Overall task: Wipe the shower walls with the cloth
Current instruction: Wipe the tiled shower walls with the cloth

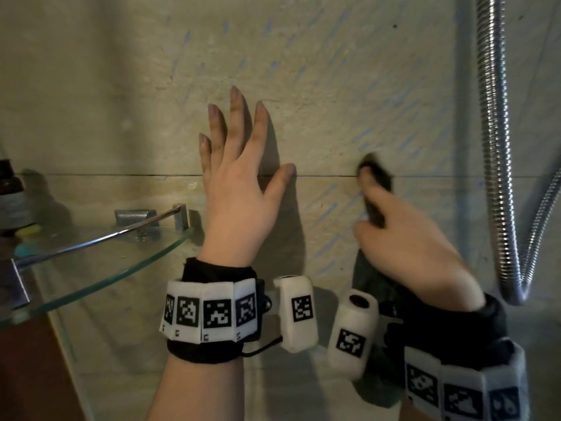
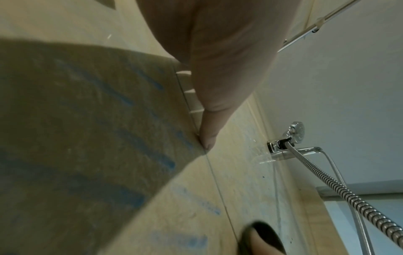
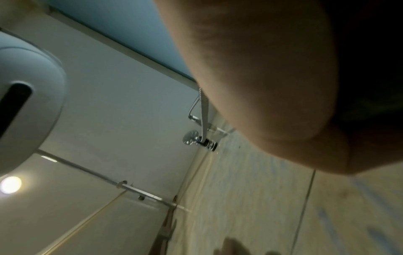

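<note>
Against the wall (image 1: 303, 71), left hand (image 1: 239, 183) flat; right hand (image 1: 416, 247) presses cloth (image 1: 376, 174).

cloth (image 1: 378, 174): dark, bunched, against wall | shower wall (image 1: 318, 71): beige tile; blue streaks
</note>
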Available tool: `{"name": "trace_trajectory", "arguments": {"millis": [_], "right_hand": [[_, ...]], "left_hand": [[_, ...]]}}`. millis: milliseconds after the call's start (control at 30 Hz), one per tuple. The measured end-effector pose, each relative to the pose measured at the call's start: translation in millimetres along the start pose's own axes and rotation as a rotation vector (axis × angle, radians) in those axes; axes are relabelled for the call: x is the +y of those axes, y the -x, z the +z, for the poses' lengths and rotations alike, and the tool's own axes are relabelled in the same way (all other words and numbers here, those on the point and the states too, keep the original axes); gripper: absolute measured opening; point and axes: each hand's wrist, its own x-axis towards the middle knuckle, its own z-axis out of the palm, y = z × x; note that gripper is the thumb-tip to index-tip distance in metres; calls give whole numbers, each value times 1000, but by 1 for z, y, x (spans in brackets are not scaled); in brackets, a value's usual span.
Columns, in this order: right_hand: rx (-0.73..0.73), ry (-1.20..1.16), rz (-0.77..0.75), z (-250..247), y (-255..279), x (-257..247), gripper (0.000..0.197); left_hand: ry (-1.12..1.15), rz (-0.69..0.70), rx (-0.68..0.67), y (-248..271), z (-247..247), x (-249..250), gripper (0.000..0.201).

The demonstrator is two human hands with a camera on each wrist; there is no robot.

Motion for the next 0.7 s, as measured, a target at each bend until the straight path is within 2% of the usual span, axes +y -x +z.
{"name": "trace_trajectory", "arguments": {"millis": [67,133,300,467,600,700], "right_hand": [[-106,6,-88,18,-2,-11,73],[-144,2,-109,30,-6,-18,73],[-96,-52,-52,19,-5,-9,68],[32,-47,79,-1,5,8,69],[-22,-69,51,4,5,4,70],[11,-49,99,-5,5,14,68]], "left_hand": [[4,14,-3,0,-2,-3,69],[-6,35,-8,1,-4,-6,65],[-2,39,-18,1,-4,-8,63],[9,3,27,1,2,-2,65],[-18,-54,65,-2,9,9,75],[-28,-92,90,-2,16,18,82]]}}
